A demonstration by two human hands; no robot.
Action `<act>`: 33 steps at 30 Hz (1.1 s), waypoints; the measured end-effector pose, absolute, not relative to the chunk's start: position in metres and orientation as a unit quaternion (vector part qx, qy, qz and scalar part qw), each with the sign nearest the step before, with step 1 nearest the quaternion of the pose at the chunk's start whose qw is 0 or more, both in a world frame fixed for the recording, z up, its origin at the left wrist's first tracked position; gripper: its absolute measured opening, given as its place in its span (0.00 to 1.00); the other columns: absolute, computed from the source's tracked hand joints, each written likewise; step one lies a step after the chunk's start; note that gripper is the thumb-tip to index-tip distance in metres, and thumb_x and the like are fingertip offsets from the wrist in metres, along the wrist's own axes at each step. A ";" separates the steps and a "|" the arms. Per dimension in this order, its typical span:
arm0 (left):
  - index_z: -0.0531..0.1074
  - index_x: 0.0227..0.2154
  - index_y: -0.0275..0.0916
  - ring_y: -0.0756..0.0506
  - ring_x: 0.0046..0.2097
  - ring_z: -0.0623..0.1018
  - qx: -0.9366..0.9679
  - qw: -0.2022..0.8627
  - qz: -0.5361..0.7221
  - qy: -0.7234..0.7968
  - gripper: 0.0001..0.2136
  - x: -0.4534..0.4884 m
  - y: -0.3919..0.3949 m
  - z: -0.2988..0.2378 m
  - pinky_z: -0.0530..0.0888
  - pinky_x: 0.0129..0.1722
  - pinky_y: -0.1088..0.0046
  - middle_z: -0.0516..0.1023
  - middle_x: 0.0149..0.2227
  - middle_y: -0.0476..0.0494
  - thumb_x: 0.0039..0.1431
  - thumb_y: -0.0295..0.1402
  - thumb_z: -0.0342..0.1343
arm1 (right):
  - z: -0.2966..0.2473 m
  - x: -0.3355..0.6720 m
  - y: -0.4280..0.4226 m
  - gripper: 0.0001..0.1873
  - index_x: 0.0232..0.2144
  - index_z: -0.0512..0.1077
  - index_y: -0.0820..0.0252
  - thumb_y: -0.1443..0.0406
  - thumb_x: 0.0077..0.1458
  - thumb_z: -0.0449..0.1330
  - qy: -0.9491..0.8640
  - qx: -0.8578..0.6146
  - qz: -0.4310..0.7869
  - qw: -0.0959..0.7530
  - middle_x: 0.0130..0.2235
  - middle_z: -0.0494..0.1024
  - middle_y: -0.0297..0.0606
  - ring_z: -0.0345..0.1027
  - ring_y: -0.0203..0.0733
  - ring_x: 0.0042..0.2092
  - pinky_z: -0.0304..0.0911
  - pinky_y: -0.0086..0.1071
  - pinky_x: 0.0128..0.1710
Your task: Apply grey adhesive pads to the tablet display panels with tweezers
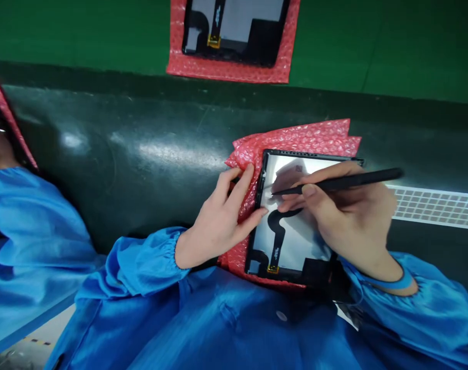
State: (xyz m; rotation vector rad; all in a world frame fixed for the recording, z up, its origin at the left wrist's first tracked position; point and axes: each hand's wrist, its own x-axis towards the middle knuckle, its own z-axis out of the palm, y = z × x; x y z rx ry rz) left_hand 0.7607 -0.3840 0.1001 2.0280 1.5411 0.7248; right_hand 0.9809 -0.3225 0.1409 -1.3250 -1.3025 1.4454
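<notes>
A tablet screen panel [295, 241] lies face down on a pink bubble-wrap sheet [314, 136] at the near edge of the dark bench. A black flex cable [277, 237] runs down the panel's grey back. My right hand [353, 216] is closed round a black stylus-like tool [345, 181]; the tool's tip touches the panel's upper left area. My left hand [222, 216] rests on the bubble wrap at the panel's left edge, fingers stretched out, thumb tip against the frame.
Another panel [234, 28] on pink bubble wrap lies on the green belt [372, 41] behind. A white gridded sheet [437, 205] sits at the right. A co-worker's blue sleeve [33, 226] fills the left side, beside the dark bench surface [141, 154].
</notes>
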 end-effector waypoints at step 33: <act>0.80 0.54 0.37 0.43 0.49 0.82 0.809 0.115 0.293 0.496 0.12 0.752 -0.391 0.105 0.87 0.42 0.67 0.76 0.49 0.37 0.75 0.38 0.66 | 0.134 0.979 -0.329 0.05 0.42 0.83 0.49 0.66 0.67 0.72 -0.541 -0.540 0.535 0.359 0.35 0.89 0.32 0.89 0.43 0.33 0.87 0.30 0.33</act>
